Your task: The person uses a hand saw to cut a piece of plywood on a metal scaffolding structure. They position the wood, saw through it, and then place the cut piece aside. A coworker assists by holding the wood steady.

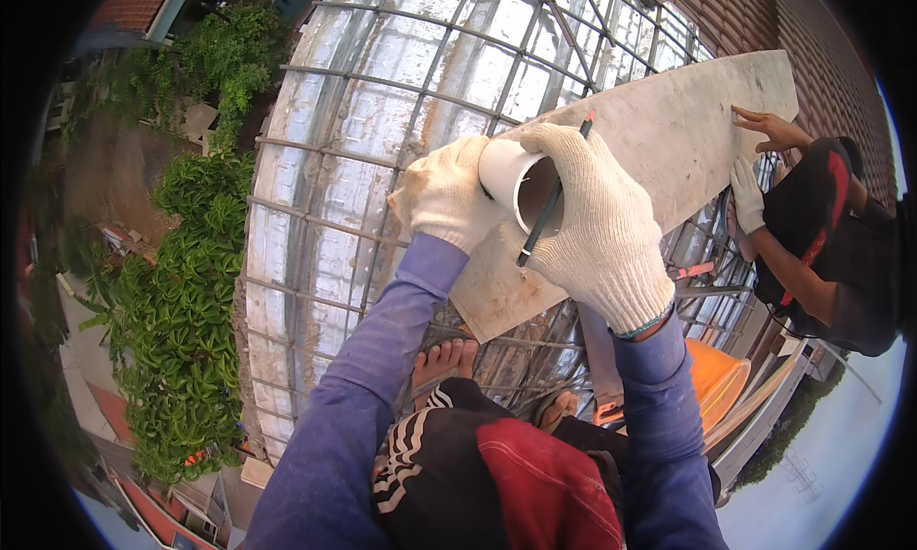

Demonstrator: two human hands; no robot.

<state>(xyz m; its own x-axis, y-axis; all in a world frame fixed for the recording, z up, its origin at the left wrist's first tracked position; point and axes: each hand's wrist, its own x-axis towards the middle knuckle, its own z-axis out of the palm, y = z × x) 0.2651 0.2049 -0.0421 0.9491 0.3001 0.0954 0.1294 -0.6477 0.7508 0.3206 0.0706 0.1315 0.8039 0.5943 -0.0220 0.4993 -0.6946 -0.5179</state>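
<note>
A short white plastic pipe (502,171) is held up in front of me, its open end turned toward me. My left hand (445,194), in a cream knitted glove, is closed at the pipe's left side; its fingertips are hidden. Gloved the same way, my right hand (611,227) wraps the pipe's right side. A dark pencil (542,223) with a red end slants across the opening, also in my right hand. Beneath both hands lies a long, thin grey board (659,134) with a curved edge, resting on a grid of steel bars (420,91).
Silvery sheeting (363,139) lies under the bars. A co-worker (826,235) crouches at right, one bare and one gloved hand at the board. By my feet are a handsaw (600,359) and an orange bucket (716,383). Leafy plants (186,311) grow below the left edge.
</note>
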